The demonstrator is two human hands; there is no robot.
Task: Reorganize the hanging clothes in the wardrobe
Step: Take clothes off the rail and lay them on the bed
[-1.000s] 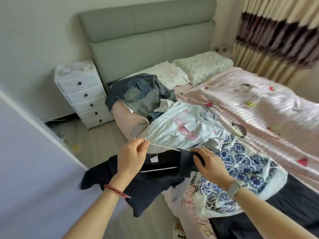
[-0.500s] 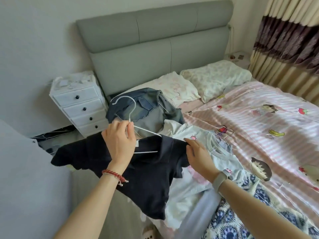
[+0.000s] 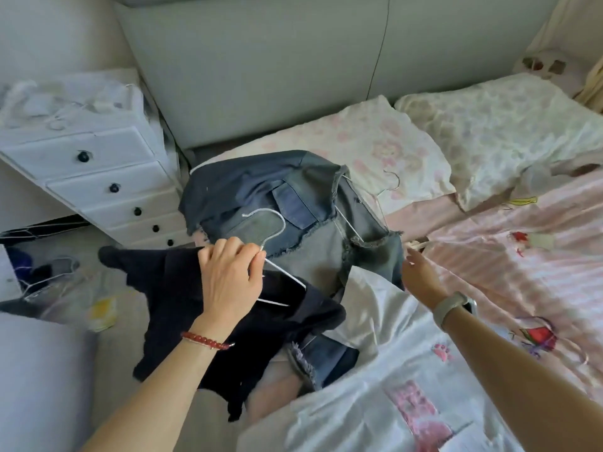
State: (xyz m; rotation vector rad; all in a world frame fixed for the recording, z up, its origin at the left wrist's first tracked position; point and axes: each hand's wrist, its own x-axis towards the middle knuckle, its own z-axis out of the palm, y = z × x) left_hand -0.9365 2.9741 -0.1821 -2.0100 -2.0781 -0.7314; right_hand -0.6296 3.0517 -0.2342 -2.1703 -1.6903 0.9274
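1. White wire hanger [image 3: 277, 243] is gripped at its neck by the left hand [image 3: 228, 282]; a black shirt [image 3: 195, 321] hangs from it.
2. At three o'clock, the right hand [image 3: 419, 275] reaches out with fingers loose, holding nothing.
3. At twelve o'clock, a denim garment [image 3: 293, 203] lies on the bed [image 3: 522, 256].
4. At ten o'clock stands a white drawer unit [image 3: 98, 177].

The view holds two hands, two pillows [image 3: 375, 141], one white drawer chest [image 3: 98, 177], one denim garment [image 3: 293, 203] and one black shirt [image 3: 176, 288].
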